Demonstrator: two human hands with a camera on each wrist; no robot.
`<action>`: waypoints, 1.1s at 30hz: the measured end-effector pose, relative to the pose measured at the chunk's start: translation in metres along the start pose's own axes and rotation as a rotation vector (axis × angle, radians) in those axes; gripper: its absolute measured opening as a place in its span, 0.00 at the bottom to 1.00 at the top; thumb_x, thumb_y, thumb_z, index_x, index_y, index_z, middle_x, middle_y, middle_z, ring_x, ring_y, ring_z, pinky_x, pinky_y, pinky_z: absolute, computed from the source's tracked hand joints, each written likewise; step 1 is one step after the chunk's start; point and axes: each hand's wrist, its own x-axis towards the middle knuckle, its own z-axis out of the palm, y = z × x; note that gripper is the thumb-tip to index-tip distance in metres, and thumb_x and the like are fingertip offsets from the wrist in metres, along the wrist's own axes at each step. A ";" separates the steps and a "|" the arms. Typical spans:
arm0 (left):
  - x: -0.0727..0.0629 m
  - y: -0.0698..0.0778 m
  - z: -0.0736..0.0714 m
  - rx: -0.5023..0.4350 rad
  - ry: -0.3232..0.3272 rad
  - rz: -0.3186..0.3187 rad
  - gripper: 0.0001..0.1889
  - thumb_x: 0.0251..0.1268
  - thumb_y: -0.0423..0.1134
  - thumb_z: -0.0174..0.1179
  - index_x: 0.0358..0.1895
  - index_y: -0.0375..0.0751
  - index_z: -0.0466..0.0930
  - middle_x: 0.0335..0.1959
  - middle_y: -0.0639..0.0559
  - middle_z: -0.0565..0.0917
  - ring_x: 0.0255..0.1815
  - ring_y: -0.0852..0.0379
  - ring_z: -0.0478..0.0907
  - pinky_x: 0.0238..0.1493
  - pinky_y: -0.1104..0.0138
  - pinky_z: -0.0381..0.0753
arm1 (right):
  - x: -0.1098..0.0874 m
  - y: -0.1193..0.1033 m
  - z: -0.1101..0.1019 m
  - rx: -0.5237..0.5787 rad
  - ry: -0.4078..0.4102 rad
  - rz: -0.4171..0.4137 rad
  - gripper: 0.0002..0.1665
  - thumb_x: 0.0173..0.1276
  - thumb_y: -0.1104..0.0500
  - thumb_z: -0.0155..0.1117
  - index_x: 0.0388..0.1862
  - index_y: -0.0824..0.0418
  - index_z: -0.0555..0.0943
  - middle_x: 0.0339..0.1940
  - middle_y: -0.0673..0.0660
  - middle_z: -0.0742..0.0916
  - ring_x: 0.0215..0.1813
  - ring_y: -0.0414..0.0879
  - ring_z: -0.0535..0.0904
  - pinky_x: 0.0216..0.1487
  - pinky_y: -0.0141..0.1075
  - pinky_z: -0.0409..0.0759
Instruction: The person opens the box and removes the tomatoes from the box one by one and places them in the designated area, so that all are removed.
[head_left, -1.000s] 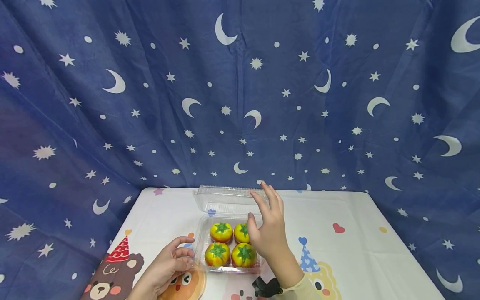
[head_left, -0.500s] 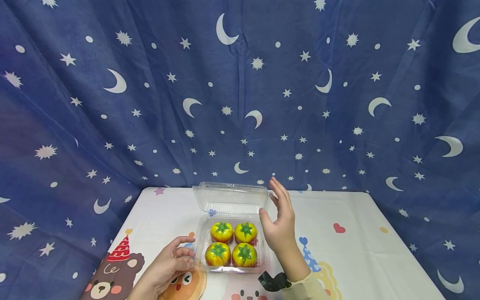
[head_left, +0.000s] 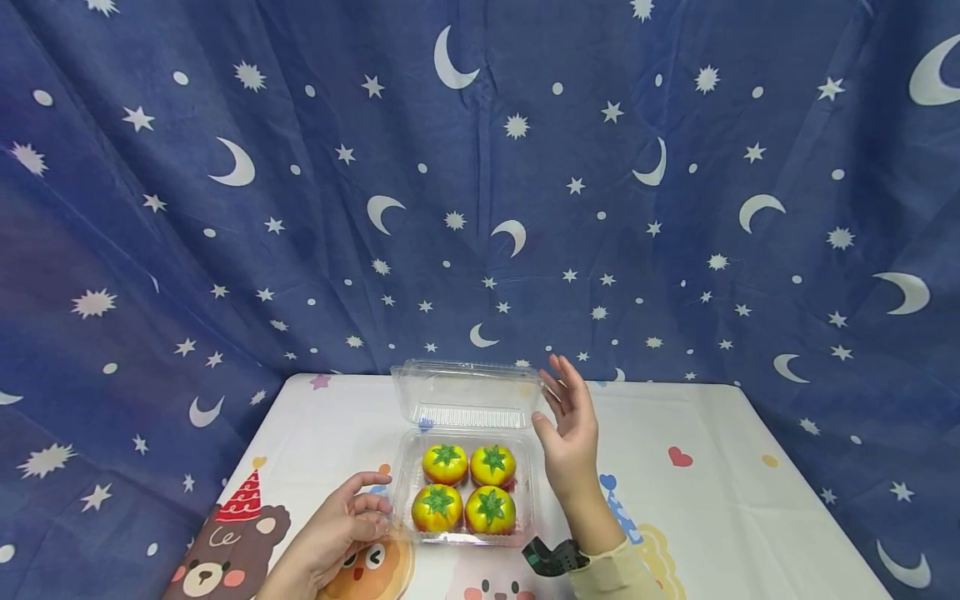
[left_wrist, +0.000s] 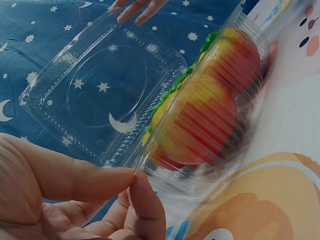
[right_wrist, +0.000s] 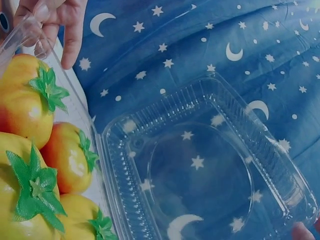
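A clear plastic clamshell box sits on the table, holding several shiny yellow-and-red fruits with green star-shaped leaf tops. Its hinged lid is raised and leans toward the back. My left hand is at the box's left side; in the left wrist view its thumb and forefinger pinch the rim. My right hand is at the lid's right edge, thumb and fingers spread. Fingertips of that hand overlap the lid's outer edge in the left wrist view.
A white tablecloth printed with cartoon animals and hearts covers the table. Behind and to the left hangs a blue curtain with moons and stars, close to the table's back edge. A black strap device is on the right wrist.
My right hand has moved right, from above the box's right side to beside the lid's edge, uncovering the back right fruit. The lid stands slightly higher. The left hand stays put.
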 end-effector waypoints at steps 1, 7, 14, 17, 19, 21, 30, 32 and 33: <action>0.000 0.000 0.000 0.000 0.000 0.000 0.43 0.57 0.22 0.65 0.78 0.33 0.58 0.44 0.50 0.82 0.38 0.57 0.81 0.46 0.64 0.87 | 0.000 0.001 0.000 0.007 0.002 0.011 0.50 0.66 0.83 0.54 0.86 0.58 0.61 0.83 0.59 0.72 0.80 0.54 0.74 0.80 0.34 0.71; 0.001 -0.001 0.000 0.001 0.006 -0.005 0.43 0.57 0.22 0.65 0.78 0.34 0.58 0.44 0.50 0.82 0.38 0.56 0.81 0.46 0.64 0.87 | -0.001 0.006 -0.002 0.084 0.026 0.083 0.48 0.68 0.82 0.52 0.86 0.59 0.61 0.82 0.66 0.72 0.79 0.57 0.74 0.80 0.36 0.73; 0.002 -0.002 0.000 0.008 0.013 -0.011 0.44 0.57 0.21 0.65 0.79 0.34 0.58 0.44 0.49 0.82 0.38 0.56 0.81 0.45 0.64 0.87 | -0.002 0.012 -0.004 0.133 0.031 0.147 0.47 0.70 0.80 0.51 0.86 0.58 0.61 0.81 0.65 0.73 0.77 0.51 0.76 0.79 0.35 0.73; 0.002 -0.001 0.000 0.009 0.015 -0.013 0.44 0.57 0.21 0.65 0.79 0.34 0.58 0.44 0.49 0.82 0.38 0.56 0.81 0.45 0.64 0.87 | -0.003 0.015 -0.005 0.142 0.028 0.164 0.47 0.70 0.79 0.52 0.86 0.57 0.60 0.82 0.67 0.72 0.78 0.54 0.76 0.79 0.35 0.73; 0.001 -0.001 0.000 0.013 0.020 -0.013 0.44 0.57 0.21 0.65 0.78 0.34 0.58 0.44 0.49 0.82 0.37 0.55 0.81 0.44 0.64 0.87 | -0.003 0.016 -0.005 0.141 0.025 0.174 0.47 0.71 0.79 0.52 0.86 0.57 0.60 0.82 0.67 0.72 0.78 0.56 0.75 0.79 0.35 0.73; 0.001 -0.001 0.001 0.014 0.021 -0.012 0.44 0.57 0.21 0.65 0.78 0.34 0.58 0.44 0.49 0.82 0.37 0.56 0.81 0.44 0.64 0.87 | -0.003 0.018 -0.005 0.136 0.020 0.185 0.46 0.71 0.79 0.52 0.86 0.57 0.60 0.82 0.65 0.72 0.79 0.58 0.74 0.80 0.36 0.72; 0.001 -0.001 0.001 0.017 0.023 -0.010 0.43 0.57 0.21 0.65 0.78 0.34 0.58 0.44 0.49 0.81 0.37 0.55 0.81 0.43 0.64 0.86 | -0.003 0.028 -0.008 0.136 -0.002 0.262 0.46 0.73 0.77 0.50 0.87 0.57 0.58 0.84 0.67 0.69 0.80 0.54 0.74 0.75 0.34 0.77; 0.000 -0.001 0.001 0.015 0.022 -0.009 0.43 0.57 0.21 0.65 0.79 0.34 0.58 0.44 0.49 0.81 0.37 0.56 0.81 0.43 0.64 0.86 | -0.003 0.031 -0.009 0.153 -0.007 0.291 0.46 0.73 0.76 0.50 0.88 0.57 0.57 0.84 0.65 0.69 0.80 0.56 0.74 0.73 0.35 0.79; 0.000 -0.001 0.001 0.014 0.020 -0.009 0.44 0.57 0.21 0.64 0.79 0.34 0.57 0.44 0.49 0.81 0.37 0.56 0.81 0.43 0.65 0.86 | -0.003 0.033 -0.010 0.162 -0.013 0.303 0.46 0.73 0.76 0.50 0.88 0.57 0.57 0.85 0.65 0.69 0.81 0.57 0.73 0.73 0.35 0.79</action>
